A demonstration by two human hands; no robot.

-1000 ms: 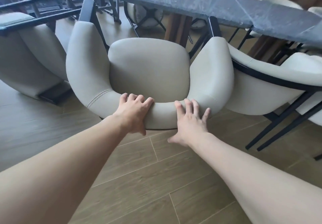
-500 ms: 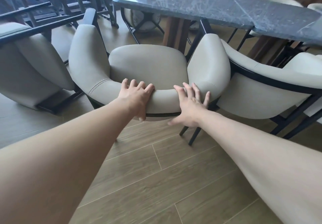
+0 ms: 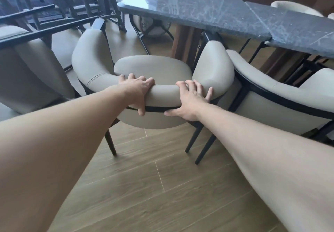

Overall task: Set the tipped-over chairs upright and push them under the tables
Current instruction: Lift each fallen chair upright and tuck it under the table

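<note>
Since a second ago the cream chair (image 3: 153,69) has swung up from lying back-down on the floor to standing on its dark legs, three of which now show against the wooden floor (image 3: 162,186) below the backrest. Both hands have stayed on that backrest through the lift.

Left hand (image 3: 135,89) wraps the top of the curved backrest left of centre — fingers curled over the padded rim toward the seat, thumb hooked down the outer face across the black trim band. Right hand (image 3: 189,98) grips the same rim right of centre, fingers spread over the top and thumb stretched along the trim below. The chair's back thus lies directly under both palms, with the seat beyond the fingers.

It stands upright, seat facing away from the person toward the dark marble table (image 3: 189,9), its two armrests reaching forward on either side. The front-to-back axis runs from the hands toward the table's edge, and the front of the armrests sits near that edge; whether any part is already beneath the top I cannot tell.

Another cream chair (image 3: 271,101) stands just beside on the right, touching or nearly touching the held one. On the left a third chair (image 3: 27,72) of the same kind lies tipped, its dark legs stretched out sideways. A second tabletop (image 3: 298,31) adjoins the first on the right — two tables in all — with further pale chairs partly visible beyond and under them.
</note>
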